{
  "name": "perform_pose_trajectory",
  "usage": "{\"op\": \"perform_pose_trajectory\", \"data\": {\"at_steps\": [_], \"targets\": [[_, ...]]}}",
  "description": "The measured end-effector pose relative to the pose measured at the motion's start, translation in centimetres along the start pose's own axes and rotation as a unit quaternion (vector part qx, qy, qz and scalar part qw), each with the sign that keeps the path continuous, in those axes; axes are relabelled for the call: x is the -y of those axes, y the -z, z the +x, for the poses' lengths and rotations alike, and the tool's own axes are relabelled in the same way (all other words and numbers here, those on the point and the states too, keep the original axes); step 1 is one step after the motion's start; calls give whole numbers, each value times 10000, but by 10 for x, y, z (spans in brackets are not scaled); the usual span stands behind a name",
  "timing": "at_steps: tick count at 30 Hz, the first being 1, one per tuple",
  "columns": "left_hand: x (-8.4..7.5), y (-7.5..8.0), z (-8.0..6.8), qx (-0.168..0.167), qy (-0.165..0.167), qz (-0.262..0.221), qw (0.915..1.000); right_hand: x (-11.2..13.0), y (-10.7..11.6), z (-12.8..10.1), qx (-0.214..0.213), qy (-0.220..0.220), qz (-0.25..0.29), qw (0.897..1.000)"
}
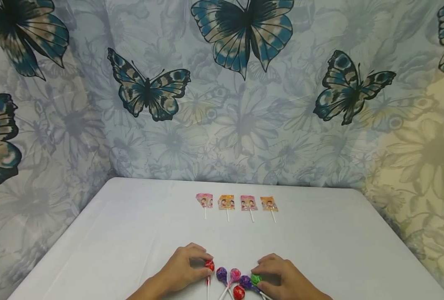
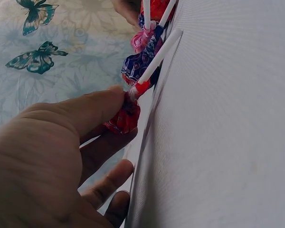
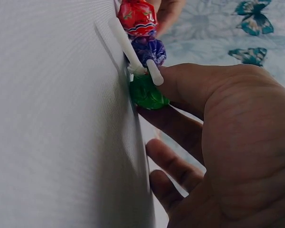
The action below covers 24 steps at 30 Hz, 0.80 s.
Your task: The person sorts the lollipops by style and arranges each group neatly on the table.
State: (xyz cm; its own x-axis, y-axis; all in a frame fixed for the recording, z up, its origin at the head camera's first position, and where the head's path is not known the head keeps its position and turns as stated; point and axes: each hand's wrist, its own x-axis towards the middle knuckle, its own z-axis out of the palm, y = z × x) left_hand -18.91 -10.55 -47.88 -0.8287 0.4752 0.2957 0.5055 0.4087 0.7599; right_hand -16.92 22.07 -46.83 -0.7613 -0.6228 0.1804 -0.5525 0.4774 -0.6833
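Observation:
Several round wrapped lollipops lie clustered at the near edge of the white table (image 1: 132,233). My left hand (image 1: 204,264) pinches the leftmost one, a red lollipop (image 1: 210,265), between thumb (image 2: 97,107) and forefinger; in the left wrist view its red head (image 2: 125,118) sits at those fingertips. My right hand (image 1: 260,276) pinches a green lollipop (image 1: 256,279) at the cluster's right; the right wrist view shows the green head (image 3: 147,92) under the thumb (image 3: 190,83). Between the hands lie a purple lollipop (image 1: 221,273), a pink one (image 1: 235,274), another purple (image 1: 245,282) and a second red (image 1: 238,291).
Further back, flat wrapped lollipops lie in a row with sticks towards me: pink (image 1: 204,200), orange (image 1: 226,202), pink (image 1: 248,203), orange (image 1: 269,203). A butterfly-print curtain (image 1: 240,104) hangs behind and beside the table.

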Motion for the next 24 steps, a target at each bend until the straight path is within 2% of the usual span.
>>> {"op": "perform_pose_trajectory", "data": {"at_steps": [6, 11, 13, 20, 24], "targets": [[-4, 5, 5, -132, 116, -578, 9982, 1, 1, 2, -76, 3, -297, 9995], [-6, 11, 8, -283, 125, -941, 9951, 4, 1, 4, -121, 212, -237, 9994], [-6, 14, 10, -447, 93, -816, 9956, 5, 1, 4, -135, 266, -216, 9993], [-4, 27, 22, -1204, 223, -292, 9921, 5, -1, 3, 20, -236, -198, 9995], [-2, 34, 32, -1453, 206, -285, 9888, 4, -1, 2, -47, -27, -227, 9997]]}}
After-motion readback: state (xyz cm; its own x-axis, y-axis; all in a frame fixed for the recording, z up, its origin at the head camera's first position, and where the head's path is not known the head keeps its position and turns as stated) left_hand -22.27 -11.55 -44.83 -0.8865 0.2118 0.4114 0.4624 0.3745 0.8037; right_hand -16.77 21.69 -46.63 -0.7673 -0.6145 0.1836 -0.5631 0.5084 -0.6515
